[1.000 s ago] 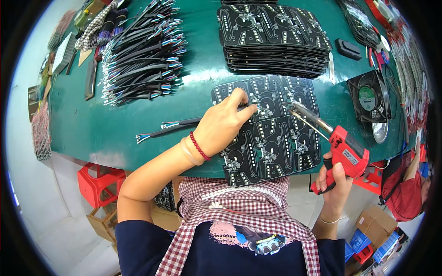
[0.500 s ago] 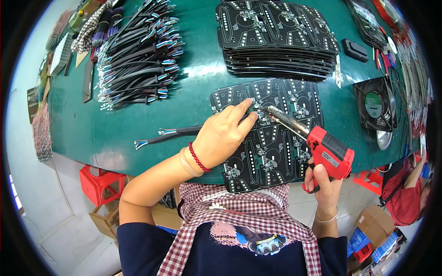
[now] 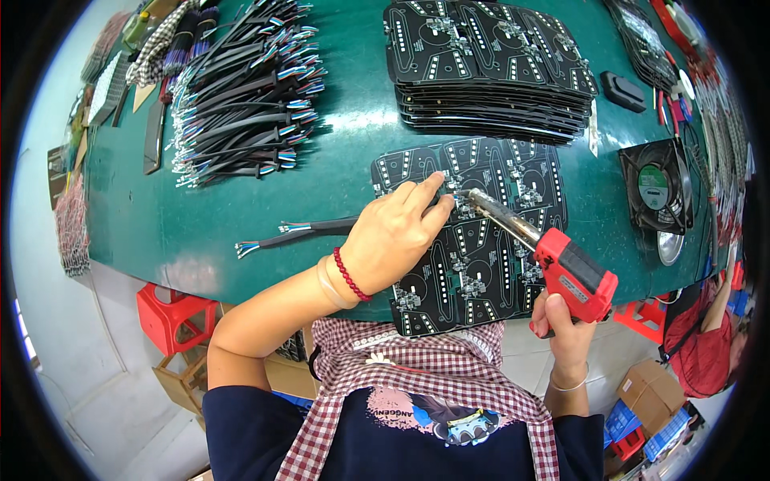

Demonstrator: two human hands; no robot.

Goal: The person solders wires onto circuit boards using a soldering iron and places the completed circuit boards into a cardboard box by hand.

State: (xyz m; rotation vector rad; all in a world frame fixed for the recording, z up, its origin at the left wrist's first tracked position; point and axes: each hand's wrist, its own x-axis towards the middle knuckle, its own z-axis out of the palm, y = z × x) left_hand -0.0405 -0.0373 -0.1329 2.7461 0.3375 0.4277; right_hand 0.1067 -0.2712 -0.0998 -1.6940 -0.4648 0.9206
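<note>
A black panel of circuit boards (image 3: 489, 264) with white markings lies on the green table in front of me. My left hand (image 3: 395, 230) rests over its left part, thumb and fingers closed around the end of a black sleeved cable (image 3: 325, 228). The cable's other end reaches left across the table, with coloured wires showing. In my right hand (image 3: 564, 323) is a red and black soldering gun (image 3: 576, 274), gripped by its handle. Its metal barrel points up and left to the board, close to my left fingertips. Whether the tip touches the board, I cannot tell.
A tall stack of similar panels (image 3: 493, 108) stands at the back. To its left lies a heap of sleeved cables (image 3: 249, 104). A black fan (image 3: 656, 186) stands at the right, below a small black case (image 3: 622, 91). Red stools (image 3: 172, 317) are beyond the table's front edge.
The view has shifted slightly. The gun's handle sits a touch lower and farther right in view; both hands keep their grips.
</note>
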